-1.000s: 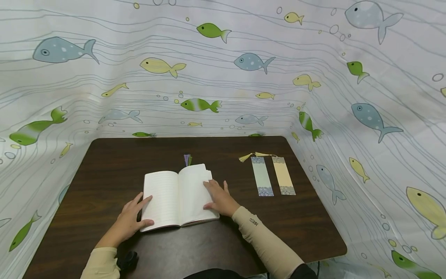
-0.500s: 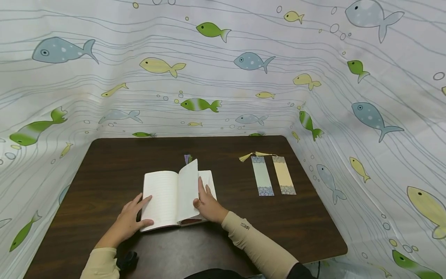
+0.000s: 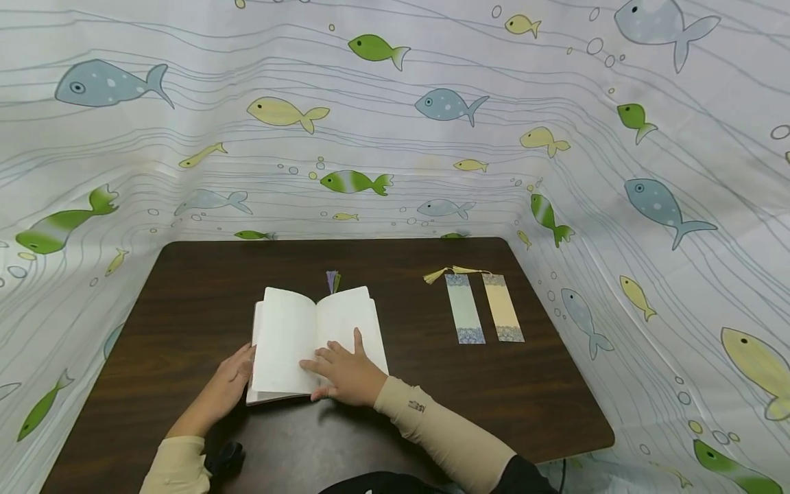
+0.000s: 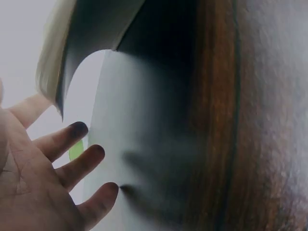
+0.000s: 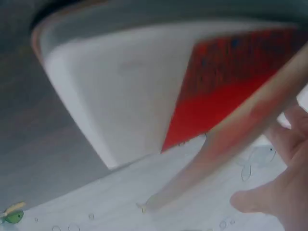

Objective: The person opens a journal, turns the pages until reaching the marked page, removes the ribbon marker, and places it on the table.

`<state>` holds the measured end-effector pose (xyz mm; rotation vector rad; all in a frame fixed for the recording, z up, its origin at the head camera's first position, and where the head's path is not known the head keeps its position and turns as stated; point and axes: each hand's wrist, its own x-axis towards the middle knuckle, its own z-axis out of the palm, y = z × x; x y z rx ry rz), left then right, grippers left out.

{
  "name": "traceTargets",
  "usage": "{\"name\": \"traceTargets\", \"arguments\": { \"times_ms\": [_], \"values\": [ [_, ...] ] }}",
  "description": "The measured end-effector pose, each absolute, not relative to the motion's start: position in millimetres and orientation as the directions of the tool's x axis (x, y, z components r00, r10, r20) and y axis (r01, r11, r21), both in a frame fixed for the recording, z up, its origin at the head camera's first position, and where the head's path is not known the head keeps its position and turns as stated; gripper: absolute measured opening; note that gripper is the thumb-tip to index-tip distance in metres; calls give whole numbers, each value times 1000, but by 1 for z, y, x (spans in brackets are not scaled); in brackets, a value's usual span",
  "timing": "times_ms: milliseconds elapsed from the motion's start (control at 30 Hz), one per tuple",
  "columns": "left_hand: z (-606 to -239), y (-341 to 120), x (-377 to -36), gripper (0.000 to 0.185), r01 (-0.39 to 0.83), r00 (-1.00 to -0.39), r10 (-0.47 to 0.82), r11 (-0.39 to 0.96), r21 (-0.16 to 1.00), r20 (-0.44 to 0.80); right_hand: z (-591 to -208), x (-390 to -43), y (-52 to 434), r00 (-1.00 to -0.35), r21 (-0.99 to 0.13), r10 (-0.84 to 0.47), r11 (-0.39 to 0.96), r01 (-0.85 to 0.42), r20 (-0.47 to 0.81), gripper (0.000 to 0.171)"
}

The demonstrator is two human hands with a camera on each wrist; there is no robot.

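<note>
An open notebook [image 3: 286,343] with white pages lies on the dark wooden table. My left hand [image 3: 223,384] is at the notebook's left edge; in the left wrist view its fingers [image 4: 79,166] are spread, and one finger goes behind the page edge. My right hand [image 3: 348,374] lies over the lower middle of the pages with fingers spread. In the right wrist view, a red panel with a dark patterned band [image 5: 216,91] shows against a white page, beside a blurred curving page [image 5: 216,154]. Purple and green tassels [image 3: 332,281] stick out at the notebook's top.
To the right lie a pale green bookmark [image 3: 465,309] and a yellow bookmark [image 3: 503,307], both with yellow tassels. The brown table [image 3: 432,412] is bounded by a fish-printed curtain [image 3: 382,137]. A black object [image 3: 227,460] sits near the left wrist.
My right hand turned the right page leftward across the notebook and now lies near the centre fold. A turned page covers the left side. My left hand shifted slightly outward.
</note>
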<state>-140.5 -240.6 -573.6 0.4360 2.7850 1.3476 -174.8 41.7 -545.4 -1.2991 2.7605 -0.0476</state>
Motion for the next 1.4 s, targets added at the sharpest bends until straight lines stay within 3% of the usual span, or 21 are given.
{"name": "traceTargets", "arguments": {
  "times_ms": [100, 300, 433, 567, 767, 967, 1267, 1400],
  "values": [
    [-573, -240, -142, 56, 242, -959, 255, 518, 820, 122, -552, -174, 41, -617, -41, -782, 622, -782, -82, 63],
    [-571, -238, -146, 84, 167, -969, 248, 648, 743, 2, -563, -185, 52, -603, -187, -793, 608, -772, -89, 63],
    [-571, -238, -148, 100, 127, -971, 234, 654, 746, -39, -566, -198, 68, -632, -235, -770, 632, -738, -85, 70],
    [-571, -239, -147, 111, 114, -974, 219, 679, 726, -52, -569, -212, 85, -694, -171, -708, 706, -688, -132, 83],
    [-572, -238, -146, 98, 162, -968, 250, 703, 692, -27, -569, -224, 114, -785, -117, -566, 823, -556, -251, 107],
    [-571, -236, -144, 87, 160, -966, 254, 728, 666, -45, -567, -223, 128, -797, -150, -550, 835, -530, -249, 109],
    [-573, -236, -146, 88, 150, -967, 248, 742, 653, -59, -576, -222, 122, -815, -13, -579, 815, -579, -37, 88],
    [-575, -237, -144, 86, 146, -966, 248, 742, 654, -66, -585, -220, 118, -810, 44, -582, 813, -581, 65, 92]
  ]
}}
